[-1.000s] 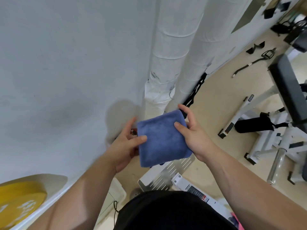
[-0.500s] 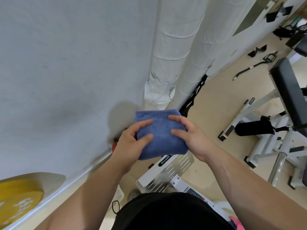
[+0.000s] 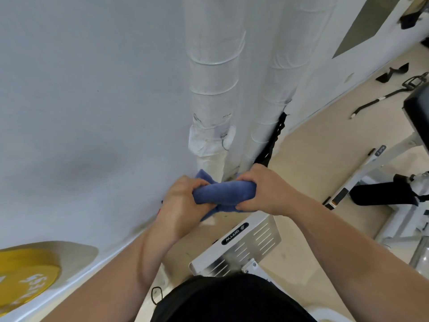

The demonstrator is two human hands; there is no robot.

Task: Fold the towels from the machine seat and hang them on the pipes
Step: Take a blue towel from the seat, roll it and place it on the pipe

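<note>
Holding the towel (image 3: 224, 192) with both hands, the person is close to the two white pipes (image 3: 213, 89) by the wall. The towel is blue and bunched into a thick roll. It is up in the air, just in front of the low part of the pipes, and one corner pokes up behind the left hand (image 3: 183, 201). The left hand grips one end, with its fingers (image 3: 197, 183) curled tight round the cloth. The right hand (image 3: 267, 189) grips the other end, with its fingers curled over the top. Neither hand is open. I think the step now is the last bit of folding, or getting the towel ready to hang. To do it well, the edges should line up, so the loose corner needs tucking in flat first. A soft towel flops and slips, so both hands should hold on until it is neat. The pipes look fat and go straight up, so I cannot tell where a towel would hang on them. It may slide down if it is only laid there. Below the hands is a white metal plate (image 3: 243, 242), and a yellow disc (image 3: 27, 275) sits low on the left.
</note>
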